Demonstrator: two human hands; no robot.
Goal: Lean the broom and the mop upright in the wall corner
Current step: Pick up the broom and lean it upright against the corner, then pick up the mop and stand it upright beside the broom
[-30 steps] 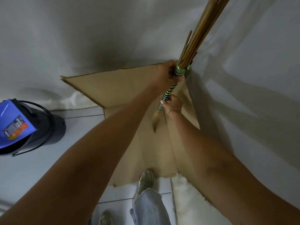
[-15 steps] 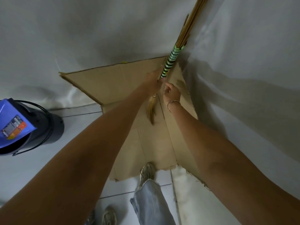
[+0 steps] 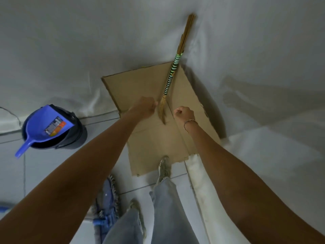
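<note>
The stick broom (image 3: 173, 73) stands upright in the wall corner, its striped green-and-black binding against the cardboard, thin sticks reaching up the white wall. Its frayed lower end rests on the cardboard sheet (image 3: 151, 141). My left hand (image 3: 146, 107) is curled into a fist just left of that lower end, a finger's width from it. My right hand (image 3: 183, 114), wearing a bracelet, is a closed fist to the right, apart from the broom. The mop head (image 3: 107, 199), blue with grey fringe, lies flat on the floor tiles by my left foot.
A dark bucket (image 3: 73, 136) with a blue dustpan (image 3: 47, 125) in it stands on the floor at the left wall. White cloth covers both walls and bunches along the floor at right (image 3: 246, 155). My feet stand at the cardboard's near edge.
Both hands have let go of the broom and drawn back and down. The broom now leans on its own in the corner. The view has pulled back, showing the mop head.
</note>
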